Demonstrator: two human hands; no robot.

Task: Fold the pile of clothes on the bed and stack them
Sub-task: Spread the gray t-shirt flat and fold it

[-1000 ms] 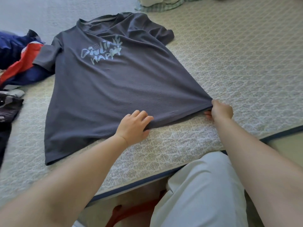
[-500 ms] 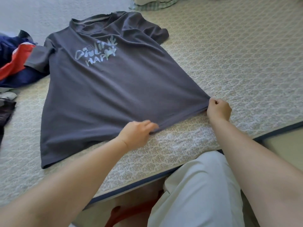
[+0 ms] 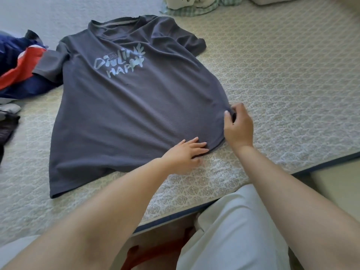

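A dark grey T-shirt (image 3: 124, 106) with pale lettering lies spread face up on the patterned bed cover (image 3: 282, 78), collar away from me. My left hand (image 3: 185, 154) lies on the hem with its fingers laid flat over the cloth and the thumb under the edge. My right hand (image 3: 238, 127) pinches the shirt's lower right side edge between thumb and fingers, lifting a small fold of cloth.
A blue, red and white garment (image 3: 17, 69) and dark clothes (image 3: 7, 125) lie at the left edge. A green checked cloth (image 3: 192, 8) lies at the far end. The bed's front edge (image 3: 321, 164) runs by my white-trousered knee (image 3: 233, 230).
My right hand has moved from the hem's right corner up the side edge and pinches it there. The left hand slid right along the hem. The corner has drawn inward.
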